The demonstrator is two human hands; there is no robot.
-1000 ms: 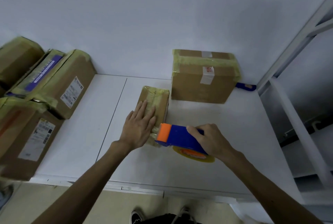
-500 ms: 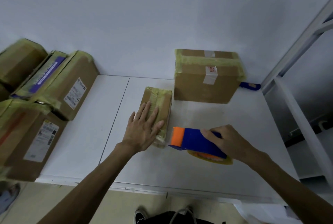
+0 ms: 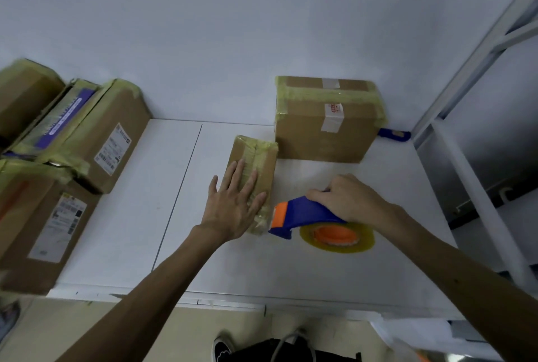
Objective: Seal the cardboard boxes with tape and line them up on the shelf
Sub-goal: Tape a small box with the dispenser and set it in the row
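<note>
1. Small cardboard box [image 3: 254,155] lies on the white table [image 3: 320,274], just in front of the larger taped box [image 3: 317,134]. Yellowish tape runs along its top and wraps over its near end.
2. My left hand [image 3: 233,206] lies flat on the near half of the small box. The fingers are straight and spread, pressing down and clasping nothing.
3. My right hand [image 3: 346,201] is curled round the handle of the blue-and-orange tape dispenser [image 3: 300,213]. Its orange nose sits just beside the box's near end, and the tape roll [image 3: 339,236] is low over the table. I cannot tell whether a strip joins the dispenser to the box.
4. I judge the sealing of this box to be nearly done. What seems left is parting the tape and smoothing the end down.
5. The larger box also has tape along its edges, and so do the stacked boxes [image 3: 96,143] on the left.
6. The lining-up looks not yet begun for these two. The white shelf frame [image 3: 468,163] stands to the right, and I see no box on it from here.
</note>
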